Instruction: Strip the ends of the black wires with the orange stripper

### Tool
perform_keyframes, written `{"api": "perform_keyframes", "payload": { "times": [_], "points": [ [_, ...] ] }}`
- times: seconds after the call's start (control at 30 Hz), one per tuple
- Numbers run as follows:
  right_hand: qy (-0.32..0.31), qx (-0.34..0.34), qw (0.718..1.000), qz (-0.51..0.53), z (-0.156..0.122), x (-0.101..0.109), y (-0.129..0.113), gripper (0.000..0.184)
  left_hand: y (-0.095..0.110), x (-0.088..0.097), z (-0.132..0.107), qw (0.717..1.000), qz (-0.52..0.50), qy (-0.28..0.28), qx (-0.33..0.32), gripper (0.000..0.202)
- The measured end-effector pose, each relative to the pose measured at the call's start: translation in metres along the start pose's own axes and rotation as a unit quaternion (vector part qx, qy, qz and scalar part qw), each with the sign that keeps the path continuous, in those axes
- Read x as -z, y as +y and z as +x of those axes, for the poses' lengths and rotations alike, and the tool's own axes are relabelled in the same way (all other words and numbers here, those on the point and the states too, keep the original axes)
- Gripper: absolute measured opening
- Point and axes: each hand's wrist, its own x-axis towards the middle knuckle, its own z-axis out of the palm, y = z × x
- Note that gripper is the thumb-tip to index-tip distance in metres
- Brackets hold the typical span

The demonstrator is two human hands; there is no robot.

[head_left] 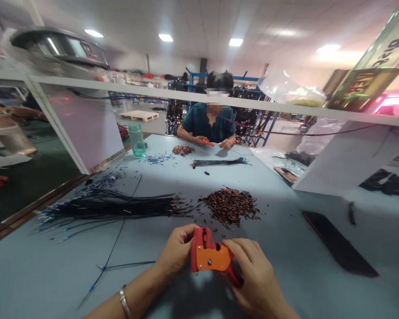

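Wire stripper (210,257), orange and red: grasped by its handles (234,274) in right hand (254,266), above near side of desk (289,239); left hand (177,248) curled at tool head (194,252), any wire inside hidden; beyond, heap of coppery bits (231,206), seemingly from ends already done; left of it, bundle of black wires (119,204); nearer, loose wires (129,265); judged partway, done and remaining ends not distinguishable

From our right hand (257,270), we could pass forward over bare tabletop (282,230) between the pile of wire clippings (231,206) and the dark smartphone (341,243). Ahead of our left hand (174,250), the bundle of black wires (116,205) blocks a low path; higher, a white crossbar (173,92) spans the way.
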Motion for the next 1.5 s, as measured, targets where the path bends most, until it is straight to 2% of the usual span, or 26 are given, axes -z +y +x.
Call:
{"api": "perform_keyframes", "payload": {
  "times": [0.13,0.27,0.53,0.8,1.03,1.5],
  "points": [
    [0.002,0.003,1.000,0.015,0.001,0.000,-0.002,0.040,-0.003,-0.002,0.000,0.999,-0.032,-0.018,0.018,0.013],
    [-0.010,-0.012,1.000,0.025,0.000,-0.001,-0.001,0.039,-0.002,-0.005,-0.002,0.997,-0.060,-0.031,0.039,0.015],
    [-0.033,-0.039,0.998,0.032,0.001,-0.002,0.002,0.039,0.005,-0.009,-0.006,0.997,-0.046,-0.053,0.030,0.021],
    [-0.035,-0.044,0.997,0.044,-0.001,-0.002,0.001,0.046,0.003,-0.008,-0.007,0.998,-0.017,-0.062,0.026,0.025],
    [-0.040,-0.041,0.997,0.058,0.002,-0.001,-0.001,0.047,0.000,-0.009,-0.005,0.996,-0.038,-0.074,0.028,0.024],
    [-0.025,-0.012,1.000,0.008,0.002,-0.002,0.002,0.031,0.012,-0.013,-0.010,0.998,-0.016,-0.061,0.022,0.022]
  ]
}}
